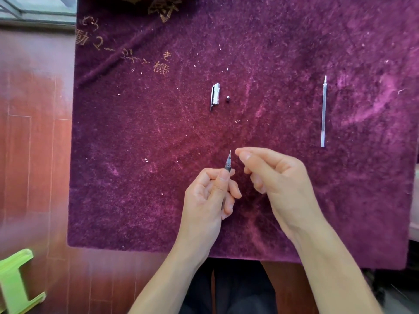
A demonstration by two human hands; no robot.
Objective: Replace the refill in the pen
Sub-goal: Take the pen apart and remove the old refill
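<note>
My left hand [210,196] grips the pen barrel [227,165] near its front end, and the refill's metal tip [230,153] sticks out, pointing away from me. My right hand [274,175] hovers just right of the tip with thumb and forefinger pinched together; whether it holds anything I cannot tell. A clear pen cap [215,96] with a clip lies on the cloth further away. A small black piece [227,98] sits beside the cap. A long clear refill [323,111] lies by itself at the right, tip pointing away.
A purple velvety cloth [158,137] with gold writing covers the work surface. Red-brown wooden floor [34,155] shows to the left. A bright green plastic object [15,284] stands at the lower left corner.
</note>
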